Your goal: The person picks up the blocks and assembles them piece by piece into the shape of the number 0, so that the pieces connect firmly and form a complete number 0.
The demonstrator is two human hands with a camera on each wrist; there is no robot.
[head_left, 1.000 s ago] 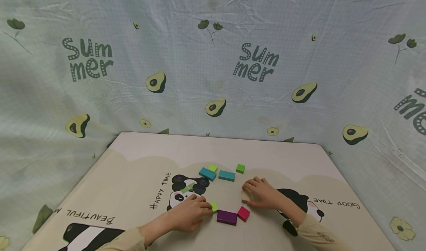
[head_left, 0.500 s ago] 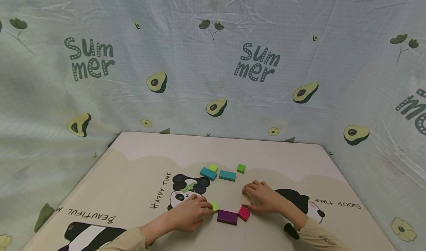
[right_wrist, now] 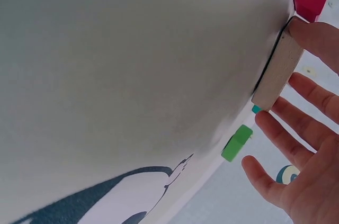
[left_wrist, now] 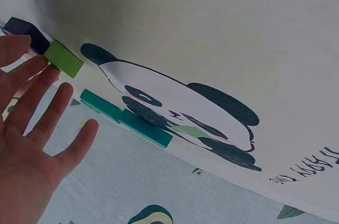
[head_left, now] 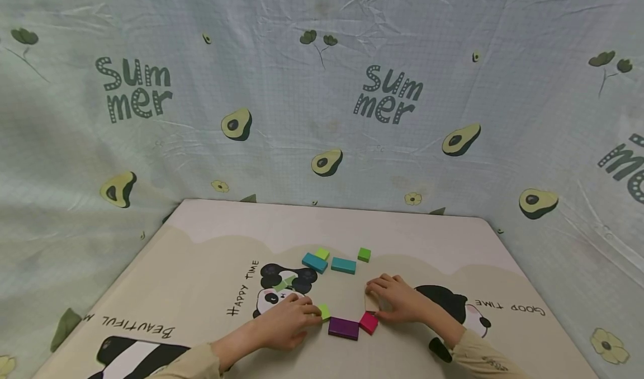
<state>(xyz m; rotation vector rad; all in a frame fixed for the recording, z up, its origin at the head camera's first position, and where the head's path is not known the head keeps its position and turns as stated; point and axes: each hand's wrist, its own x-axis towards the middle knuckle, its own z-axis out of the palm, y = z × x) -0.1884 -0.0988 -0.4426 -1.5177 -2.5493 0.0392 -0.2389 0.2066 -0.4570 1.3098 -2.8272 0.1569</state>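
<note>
Head view, left hand: we are seeing the left hand (head_left: 284, 323) resting at the near side of the table (head_left: 427, 239), its fingertips touching the left side of a lime cube (head_left: 324, 312);
Head view, right hand: we are finding the right hand (head_left: 397, 299) gripping a wooden block (head_left: 372, 301), which is lying on the table to the right of the lime cube;
Head view, near blocks: a purple block (head_left: 344, 328) is lying between the lime cube and a red cube (head_left: 369, 323); the red cube is sitting at the wooden block's near end;
Head view, far blocks: we are noticing two teal blocks (head_left: 344, 265) lying side by side, slightly apart, a yellow-green cube (head_left: 322, 253) sitting behind the left one and a green cube (head_left: 364, 255) standing farther right;
Head view, surroundings: a printed panda (head_left: 282, 278) is showing beyond the left hand; an avocado-patterned cloth (head_left: 282, 77) is hanging behind the table;
Left wrist view, fingers: we are seeing them spreading apart, two tips touching the lime cube, the thumb lying by the purple block;
Right wrist view, fingers: thumb and fingers are pinching the wooden block lengthwise, the little finger standing apart; the red cube is lying just beside the thumb's end.
</note>
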